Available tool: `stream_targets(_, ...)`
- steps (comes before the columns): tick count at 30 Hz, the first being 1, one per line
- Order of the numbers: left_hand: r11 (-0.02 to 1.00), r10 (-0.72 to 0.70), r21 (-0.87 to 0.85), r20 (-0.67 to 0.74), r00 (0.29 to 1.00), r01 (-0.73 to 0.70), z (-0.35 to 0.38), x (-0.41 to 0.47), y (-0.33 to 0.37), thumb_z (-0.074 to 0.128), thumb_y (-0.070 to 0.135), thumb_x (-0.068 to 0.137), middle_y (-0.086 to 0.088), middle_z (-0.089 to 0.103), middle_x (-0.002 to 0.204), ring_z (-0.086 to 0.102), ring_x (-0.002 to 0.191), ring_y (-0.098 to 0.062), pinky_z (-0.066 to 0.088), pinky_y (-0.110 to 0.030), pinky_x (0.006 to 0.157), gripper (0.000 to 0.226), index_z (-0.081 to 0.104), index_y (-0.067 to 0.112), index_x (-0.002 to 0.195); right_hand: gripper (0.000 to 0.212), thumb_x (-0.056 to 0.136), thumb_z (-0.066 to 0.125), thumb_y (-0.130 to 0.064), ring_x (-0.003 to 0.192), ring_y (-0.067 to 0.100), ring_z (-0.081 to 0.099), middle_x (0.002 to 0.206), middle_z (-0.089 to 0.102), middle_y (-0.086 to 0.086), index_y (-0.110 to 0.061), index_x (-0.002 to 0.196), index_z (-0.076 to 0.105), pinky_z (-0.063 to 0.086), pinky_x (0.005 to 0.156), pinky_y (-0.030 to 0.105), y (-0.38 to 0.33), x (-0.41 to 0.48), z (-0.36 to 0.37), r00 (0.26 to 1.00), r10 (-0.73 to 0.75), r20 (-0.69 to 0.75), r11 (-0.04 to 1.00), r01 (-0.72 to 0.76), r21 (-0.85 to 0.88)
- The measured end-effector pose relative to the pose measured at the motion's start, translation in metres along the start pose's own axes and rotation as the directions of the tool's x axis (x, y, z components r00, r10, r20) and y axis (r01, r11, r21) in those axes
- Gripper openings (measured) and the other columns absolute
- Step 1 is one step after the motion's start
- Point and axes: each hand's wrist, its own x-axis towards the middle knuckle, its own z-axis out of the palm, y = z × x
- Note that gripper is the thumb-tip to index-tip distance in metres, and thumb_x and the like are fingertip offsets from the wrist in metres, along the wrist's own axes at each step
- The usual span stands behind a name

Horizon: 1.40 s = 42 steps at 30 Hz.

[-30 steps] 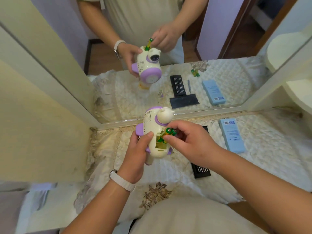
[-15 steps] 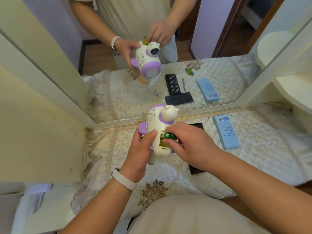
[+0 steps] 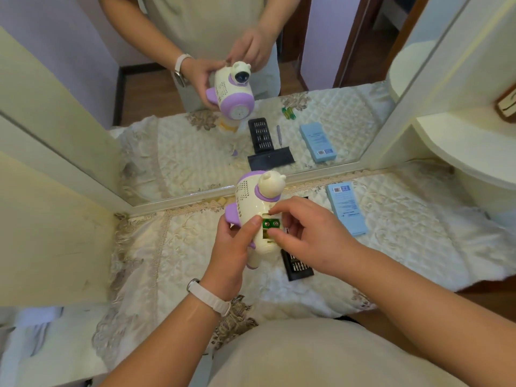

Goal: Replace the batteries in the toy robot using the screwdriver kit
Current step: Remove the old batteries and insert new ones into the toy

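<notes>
The green batteries (image 3: 270, 224) are now down in the open compartment. My right hand (image 3: 307, 233) pinches them between thumb and forefinger, metal ends facing me, long axes pointing into the body. My left hand (image 3: 234, 247) grips the smooth cream toy robot (image 3: 251, 196) from the left, above the quilted cloth (image 3: 405, 219).

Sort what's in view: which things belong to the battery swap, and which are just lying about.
Job in hand: toy robot, held in the left hand; green batteries in its open compartment, pinched by the right hand; screwdriver kit tray.
Lying about: blue box; quilted cloth; mirror.
</notes>
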Motion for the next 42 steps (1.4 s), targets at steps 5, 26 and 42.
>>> stream_targets(5,0.999,-0.034,-0.030,-0.016,0.999,0.033,0.040,0.010,-0.020,0.072,0.029,0.075,-0.017,0.068,0.122,0.072,0.098,-0.028,0.059,-0.033,0.069,0.066,0.050,0.009,0.134,0.017,0.090,0.062,-0.030,0.075,0.008,0.053,0.082,0.054,-0.012,-0.027,0.107,0.061,0.047,0.067,0.023,0.054,-0.034,-0.034,0.984,0.176,-0.013,0.984,-0.176,0.023)
stream_targets(26,0.997,-0.015,0.082,0.107,0.994,0.006,0.133,0.007,-0.067,0.048,0.024,0.096,-0.038,0.061,0.121,0.067,0.086,-0.044,0.056,-0.043,0.075,0.051,0.044,-0.003,0.139,0.054,0.084,0.064,-0.044,0.078,0.015,0.056,0.095,0.058,-0.002,-0.024,0.129,0.041,0.043,0.061,0.031,0.237,-0.108,-0.006,0.772,0.494,0.400,0.868,-0.461,-0.184)
stream_targets(42,0.996,-0.003,0.086,-0.031,1.000,0.006,0.146,-0.004,-0.059,0.052,0.029,0.093,-0.035,0.063,0.122,0.067,0.094,-0.047,0.057,-0.044,0.076,0.054,0.048,0.003,0.140,0.022,0.092,0.055,-0.029,0.070,0.010,0.055,0.081,0.057,-0.008,-0.026,0.112,0.046,0.044,0.060,0.028,0.228,-0.099,-0.037,0.850,0.426,0.310,0.901,-0.431,-0.054)
